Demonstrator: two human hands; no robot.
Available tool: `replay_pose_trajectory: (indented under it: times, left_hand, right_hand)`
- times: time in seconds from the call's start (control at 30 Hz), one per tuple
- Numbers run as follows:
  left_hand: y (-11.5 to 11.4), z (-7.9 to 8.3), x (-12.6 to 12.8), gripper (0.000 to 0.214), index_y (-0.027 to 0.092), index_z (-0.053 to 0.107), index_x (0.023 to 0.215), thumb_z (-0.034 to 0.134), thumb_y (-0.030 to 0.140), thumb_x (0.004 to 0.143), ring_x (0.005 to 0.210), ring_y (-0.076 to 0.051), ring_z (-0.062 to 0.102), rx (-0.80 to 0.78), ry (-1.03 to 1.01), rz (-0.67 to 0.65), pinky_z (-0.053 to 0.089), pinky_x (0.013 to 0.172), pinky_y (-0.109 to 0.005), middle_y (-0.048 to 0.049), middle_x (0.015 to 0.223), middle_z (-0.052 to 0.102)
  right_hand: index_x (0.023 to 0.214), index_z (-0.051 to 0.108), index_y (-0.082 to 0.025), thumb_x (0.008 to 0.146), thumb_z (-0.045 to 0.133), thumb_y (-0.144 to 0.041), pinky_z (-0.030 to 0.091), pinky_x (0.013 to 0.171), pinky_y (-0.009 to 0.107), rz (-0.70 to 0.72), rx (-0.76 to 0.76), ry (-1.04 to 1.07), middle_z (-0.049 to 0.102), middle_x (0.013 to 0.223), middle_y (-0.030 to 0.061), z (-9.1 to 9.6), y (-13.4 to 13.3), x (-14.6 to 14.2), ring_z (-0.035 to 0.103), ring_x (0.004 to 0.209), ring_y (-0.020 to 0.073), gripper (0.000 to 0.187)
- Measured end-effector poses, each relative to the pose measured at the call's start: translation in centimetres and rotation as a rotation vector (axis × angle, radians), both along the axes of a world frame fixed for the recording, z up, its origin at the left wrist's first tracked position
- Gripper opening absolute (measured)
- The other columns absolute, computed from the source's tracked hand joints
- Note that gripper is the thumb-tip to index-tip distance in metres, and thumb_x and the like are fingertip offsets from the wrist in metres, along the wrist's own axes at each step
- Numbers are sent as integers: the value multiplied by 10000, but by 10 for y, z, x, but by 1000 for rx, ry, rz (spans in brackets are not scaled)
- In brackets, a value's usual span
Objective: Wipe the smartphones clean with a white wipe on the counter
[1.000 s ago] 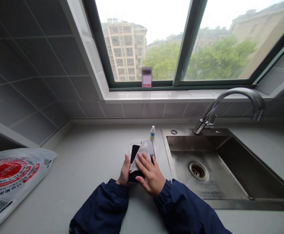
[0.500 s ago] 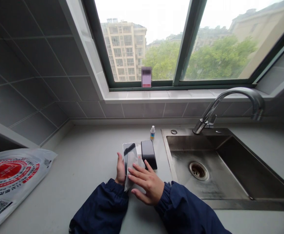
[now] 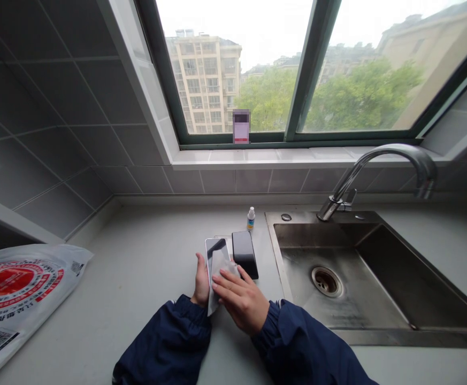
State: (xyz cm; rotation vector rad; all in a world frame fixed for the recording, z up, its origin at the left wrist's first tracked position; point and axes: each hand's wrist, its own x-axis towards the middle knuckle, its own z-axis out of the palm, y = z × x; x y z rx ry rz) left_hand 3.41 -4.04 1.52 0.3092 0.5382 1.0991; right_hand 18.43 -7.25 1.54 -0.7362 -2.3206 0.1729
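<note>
My left hand (image 3: 201,283) is closed around the left edge of a smartphone (image 3: 216,245), its thumb along the side. The phone is tilted, dark screen up, above the counter. A thin white wipe (image 3: 219,263) covers the lower part of the screen. My right hand (image 3: 244,299) presses the wipe against the phone, fingers together and nearly straight; its thumb is hidden. Just right of the phone, a glossy dark case (image 3: 243,248) rests on the counter. Behind it stands a small white bottle (image 3: 251,219) with a blue and yellow label.
To the right, a steel sink (image 3: 273,251) is set into the white counter (image 3: 145,240), with a curved chrome faucet (image 3: 393,151) behind it. A white plastic bag (image 3: 52,299) with red print lies at the left. The window (image 3: 233,146) is ahead.
My right hand's fingers have drawn closer together on the wipe, and its thumb has gone out of sight. The phone and left hand have shifted slightly right and down.
</note>
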Motion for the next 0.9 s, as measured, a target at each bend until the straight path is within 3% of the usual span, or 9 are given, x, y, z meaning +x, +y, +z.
replay_pose_trajectory:
  times: [0.13,0.27,0.63,0.9]
  left_hand:
    - [-3,-2,8,824,33,563,1272,363,714,854,985,-323,671,4,-36,-44,495,933,-440,-211,1005,700]
    - [-3,-1,9,813,38,538,1304,362,699,864,1006,-325,667,26,-76,-41,499,932,-437,-209,1025,699]
    - [-2,1,2,731,70,567,1286,370,652,891,1033,-327,659,-18,-27,151,485,960,-449,-187,1045,711]
    - [-7,-5,11,880,67,537,1315,445,761,781,1088,-325,632,23,-104,-79,446,1018,-441,-194,1059,686]
  right_hand:
    - [1187,626,-230,970,527,-266,211,1187,457,-61,45,92,659,1249,35,-3,2,-1,536,1264,200,241]
    - [1153,642,-223,954,563,-290,234,1179,451,-70,67,104,671,1229,40,-2,4,1,555,1244,205,225]
    - [1162,651,-227,946,573,-269,308,1144,462,-88,56,112,681,1209,59,-3,12,9,543,1259,206,233]
    - [1158,651,-213,937,586,-293,356,1131,459,-35,66,135,671,1226,64,-5,4,2,529,1273,217,243]
